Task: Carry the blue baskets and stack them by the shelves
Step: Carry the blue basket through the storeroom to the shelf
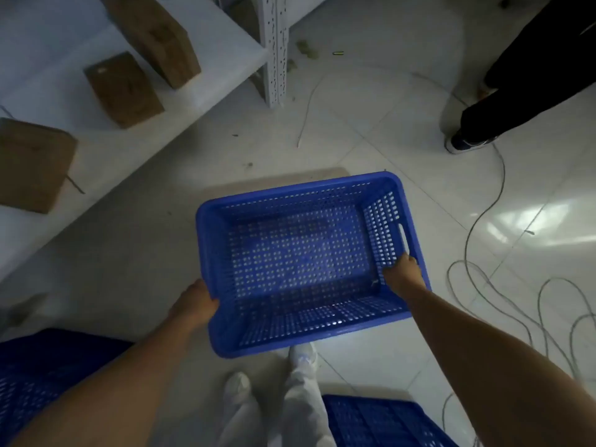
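An empty blue perforated basket hangs above the white tiled floor in front of me. My left hand grips its left rim near the close corner. My right hand holds the right rim just below the handle slot. More blue baskets sit low in view: one at the bottom left, another at the bottom right. The white shelf unit runs along the upper left, its post standing ahead of the carried basket.
Brown cardboard boxes lie on the shelf board. Grey cables loop over the floor to the right. Another person's dark-trousered leg and shoe stand at the upper right. My own white shoes are beneath the basket.
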Motion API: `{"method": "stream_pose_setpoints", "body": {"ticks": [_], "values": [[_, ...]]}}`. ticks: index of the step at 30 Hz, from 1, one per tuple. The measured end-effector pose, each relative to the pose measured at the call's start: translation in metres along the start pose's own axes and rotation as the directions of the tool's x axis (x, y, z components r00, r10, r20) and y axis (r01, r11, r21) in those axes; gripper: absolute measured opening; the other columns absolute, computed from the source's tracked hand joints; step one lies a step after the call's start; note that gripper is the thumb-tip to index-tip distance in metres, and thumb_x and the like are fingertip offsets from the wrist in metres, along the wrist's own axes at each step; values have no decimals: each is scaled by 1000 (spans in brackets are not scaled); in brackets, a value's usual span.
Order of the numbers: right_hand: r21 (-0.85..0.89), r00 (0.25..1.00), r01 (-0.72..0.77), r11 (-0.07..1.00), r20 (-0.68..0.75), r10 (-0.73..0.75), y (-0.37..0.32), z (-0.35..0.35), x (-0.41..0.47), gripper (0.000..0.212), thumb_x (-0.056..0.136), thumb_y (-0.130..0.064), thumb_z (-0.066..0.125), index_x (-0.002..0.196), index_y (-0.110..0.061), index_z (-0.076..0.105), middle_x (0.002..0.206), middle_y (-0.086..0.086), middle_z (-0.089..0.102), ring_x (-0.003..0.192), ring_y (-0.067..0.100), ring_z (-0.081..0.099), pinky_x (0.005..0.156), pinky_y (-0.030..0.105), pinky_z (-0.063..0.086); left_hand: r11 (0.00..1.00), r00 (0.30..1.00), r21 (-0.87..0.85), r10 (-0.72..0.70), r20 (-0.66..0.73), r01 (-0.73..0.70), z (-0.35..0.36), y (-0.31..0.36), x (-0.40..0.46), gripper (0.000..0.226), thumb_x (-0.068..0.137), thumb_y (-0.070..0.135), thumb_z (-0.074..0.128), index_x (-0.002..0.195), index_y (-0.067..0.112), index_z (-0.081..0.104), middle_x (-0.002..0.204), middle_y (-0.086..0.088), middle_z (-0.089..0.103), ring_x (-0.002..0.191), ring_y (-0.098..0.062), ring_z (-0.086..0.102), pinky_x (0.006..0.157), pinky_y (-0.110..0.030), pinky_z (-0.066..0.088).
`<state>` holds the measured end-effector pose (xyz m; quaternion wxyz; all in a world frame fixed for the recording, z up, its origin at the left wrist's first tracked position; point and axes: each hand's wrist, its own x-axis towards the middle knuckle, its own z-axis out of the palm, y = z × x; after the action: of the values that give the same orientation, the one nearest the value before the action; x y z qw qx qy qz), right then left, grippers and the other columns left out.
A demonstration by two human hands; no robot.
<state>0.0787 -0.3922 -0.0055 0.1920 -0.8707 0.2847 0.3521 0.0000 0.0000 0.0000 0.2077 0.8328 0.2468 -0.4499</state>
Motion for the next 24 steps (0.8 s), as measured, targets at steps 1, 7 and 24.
{"method": "stream_pose_setpoints", "body": {"ticks": [1,7,24], "values": [[-5,999,-5,1000,-32,4,4,3,14,65,90,-24,54,142,2,26,147,23,31,132,42,35,104,52,37,999,999,-22,-36,-18,36,7,-1,14,47,92,27,49,132,4,42,128,-18,54,110,-32,57,95,-42,48],[-35,963,-105,994,-251,93,29,24,117,88,84,-18,61,149,3,5,158,20,9,146,33,10,116,48,20,985,972,-32,-171,-163,168,54,-13,99,92,92,41,52,152,6,-9,155,-18,27,133,-35,41,106,-45,39],[247,899,-82,966,-399,179,79,47,204,43,74,-41,62,97,-5,69,78,15,70,64,28,63,60,31,48,678,785,-735,-452,-424,-8,83,-55,201,29,82,39,66,64,17,57,62,-2,60,47,-16,55,25,-15,38]]}}
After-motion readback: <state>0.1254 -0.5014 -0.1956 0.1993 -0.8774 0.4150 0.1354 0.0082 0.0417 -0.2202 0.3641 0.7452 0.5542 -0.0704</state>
